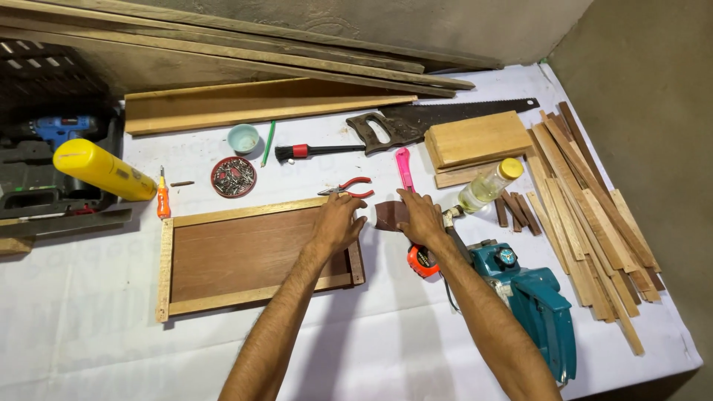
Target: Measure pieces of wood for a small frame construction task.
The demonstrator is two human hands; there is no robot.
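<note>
A shallow wooden tray frame with a dark brown panel and pale edge strips lies flat on the white-covered table. My left hand rests palm down on its upper right corner. My right hand lies just to the right, fingers on a small brown piece of sandpaper on the cloth. Red-handled pliers sit just beyond my left hand. An orange tape measure lies under my right wrist.
A teal power tool sits by my right forearm. Several thin wood strips lie at right. Further back are a handsaw, wood block, brush, oil bottle, dish of screws, yellow can, screwdriver and blue drill.
</note>
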